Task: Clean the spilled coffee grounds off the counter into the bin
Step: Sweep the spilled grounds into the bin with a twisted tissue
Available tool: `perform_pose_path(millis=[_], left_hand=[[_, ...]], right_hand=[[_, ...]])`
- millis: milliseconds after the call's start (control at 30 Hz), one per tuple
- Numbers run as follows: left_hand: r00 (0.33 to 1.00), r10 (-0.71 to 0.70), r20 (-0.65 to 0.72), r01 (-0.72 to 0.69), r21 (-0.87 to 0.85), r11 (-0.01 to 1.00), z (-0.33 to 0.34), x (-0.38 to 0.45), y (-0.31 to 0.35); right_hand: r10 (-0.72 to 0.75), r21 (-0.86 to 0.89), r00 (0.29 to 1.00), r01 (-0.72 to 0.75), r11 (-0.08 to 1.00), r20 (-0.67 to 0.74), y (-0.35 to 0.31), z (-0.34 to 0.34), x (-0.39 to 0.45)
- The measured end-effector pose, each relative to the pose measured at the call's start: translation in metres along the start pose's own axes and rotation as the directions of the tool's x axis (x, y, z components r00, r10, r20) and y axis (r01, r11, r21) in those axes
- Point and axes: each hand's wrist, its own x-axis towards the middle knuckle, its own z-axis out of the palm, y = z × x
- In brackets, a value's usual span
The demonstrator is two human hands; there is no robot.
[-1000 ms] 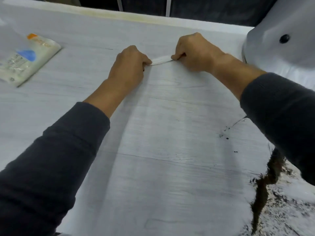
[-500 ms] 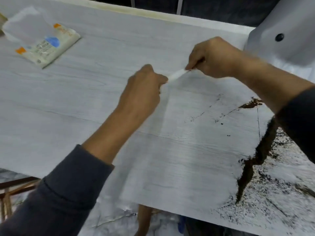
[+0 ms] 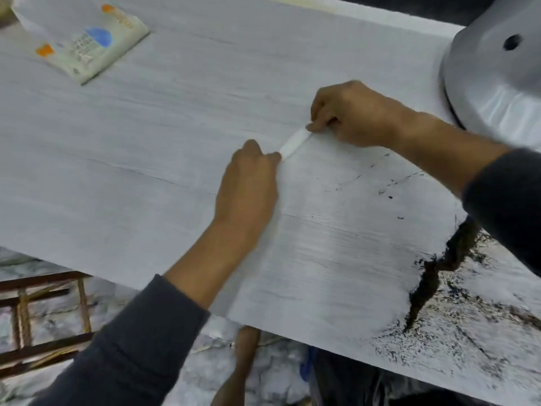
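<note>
Both hands pinch a narrow folded white tissue (image 3: 294,144) low against the pale wood-grain counter (image 3: 146,159). My left hand (image 3: 248,183) grips its near end, my right hand (image 3: 351,115) its far end. Dark coffee grounds (image 3: 433,276) lie in a ridge and a wide scatter at the counter's right front, to the right of and nearer than the tissue. A few specks (image 3: 389,189) dot the surface just right of my hands. A grey rounded bin lid (image 3: 491,71) with a black hole stands at the far right.
A white wipes pack (image 3: 87,45) with blue and orange print lies at the far left with a tissue sticking out. The counter's front edge runs diagonally below my left forearm. A brown metal frame (image 3: 44,312) and marble floor show beneath.
The view has swung left and down. Both hands with the tissue have come toward the front right, closer to the grounds, and lowered onto the counter.
</note>
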Motion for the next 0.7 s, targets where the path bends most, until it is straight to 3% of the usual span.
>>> perform_pose_path(millis=[133, 267, 333, 400, 467, 533, 633, 700], left_hand=[[0.973, 0.146, 0.18, -0.135, -0.074, 0.988, 0.023, -0.045, 0.111], [0.959, 0.163, 0.231, -0.147, -0.083, 0.986, 0.019, -0.027, 0.142], [0.991, 0.073, 0.108, -0.063, -0.094, 0.994, -0.011, -0.008, 0.109], [0.998, 0.043, -0.052, -0.045, -0.048, 0.998, -0.039, 0.001, 0.053], [0.997, 0.049, -0.051, -0.044, 0.091, 0.995, -0.068, -0.002, -0.024], [0.999, -0.051, -0.009, 0.052, 0.141, 0.989, -0.088, -0.005, -0.096], [0.976, -0.217, -0.017, 0.216, 0.199, 0.956, -0.094, -0.037, -0.133], [0.97, -0.24, -0.041, 0.243, 0.208, 0.947, -0.084, -0.064, -0.135]], right_hand=[[0.073, -0.06, 0.996, -0.069, 0.996, 0.055, 0.035, -0.017, -0.099], [0.195, -0.074, 0.966, -0.185, 0.98, 0.167, 0.052, -0.043, -0.111], [0.224, -0.023, 0.969, -0.223, 0.975, 0.104, 0.037, -0.052, -0.084], [0.164, 0.021, 0.985, -0.165, 0.986, 0.049, 0.001, -0.05, -0.037], [0.042, 0.027, 0.999, -0.043, 0.999, 0.029, -0.046, -0.038, 0.016], [-0.044, 0.039, 0.997, 0.042, 0.998, 0.058, -0.092, -0.018, 0.059], [-0.111, 0.057, 0.985, 0.104, 0.993, 0.13, -0.15, 0.012, 0.086], [-0.16, 0.07, 0.982, 0.153, 0.986, 0.101, -0.164, 0.026, 0.083]])
